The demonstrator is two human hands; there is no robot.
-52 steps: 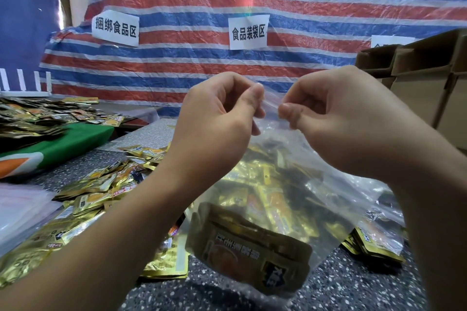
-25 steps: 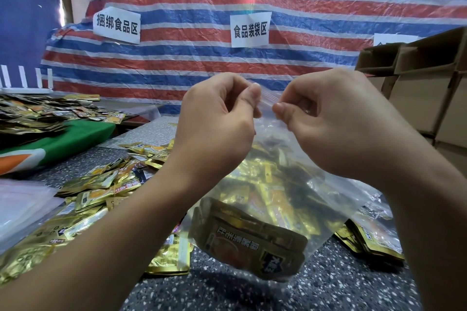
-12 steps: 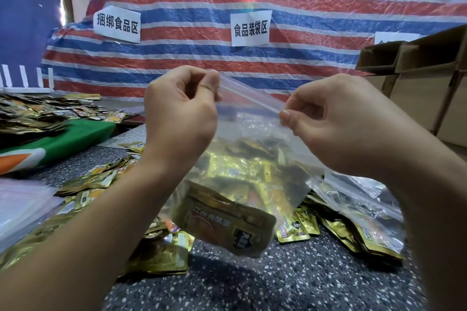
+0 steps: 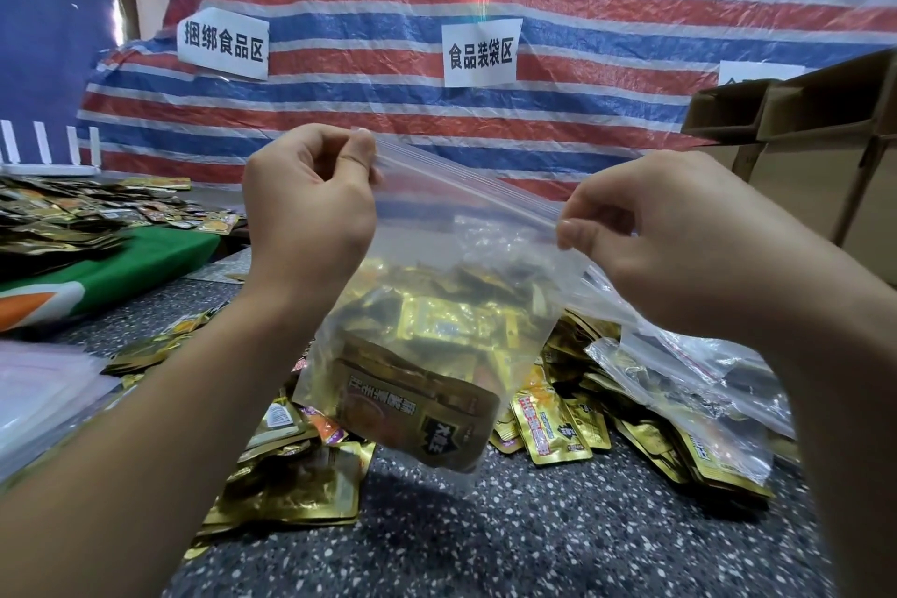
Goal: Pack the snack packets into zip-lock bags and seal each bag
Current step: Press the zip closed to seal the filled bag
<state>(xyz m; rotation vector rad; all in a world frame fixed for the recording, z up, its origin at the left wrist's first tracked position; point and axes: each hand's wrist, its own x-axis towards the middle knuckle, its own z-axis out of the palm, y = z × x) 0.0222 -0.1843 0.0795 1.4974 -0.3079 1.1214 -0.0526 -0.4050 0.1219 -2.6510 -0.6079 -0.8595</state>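
A clear zip-lock bag (image 4: 437,330) full of gold snack packets hangs in the air above the speckled table (image 4: 485,534). My left hand (image 4: 310,209) pinches the left end of its zip strip. My right hand (image 4: 679,238) pinches the right end, so the strip stretches straight between them. A large gold packet (image 4: 417,418) shows through the bag's lower front. Loose gold snack packets (image 4: 548,422) lie scattered on the table under and around the bag.
Another clear bag (image 4: 689,384) holding packets lies at the right. Empty bags (image 4: 43,384) are stacked at the left edge. More packets (image 4: 73,214) cover a green cloth at far left. Cardboard boxes (image 4: 815,146) stand at the right, a striped tarp behind.
My hands have slid apart along the zip strip, the left one leftward and upward. The bag has lifted and swung left, uncovering packets on the table.
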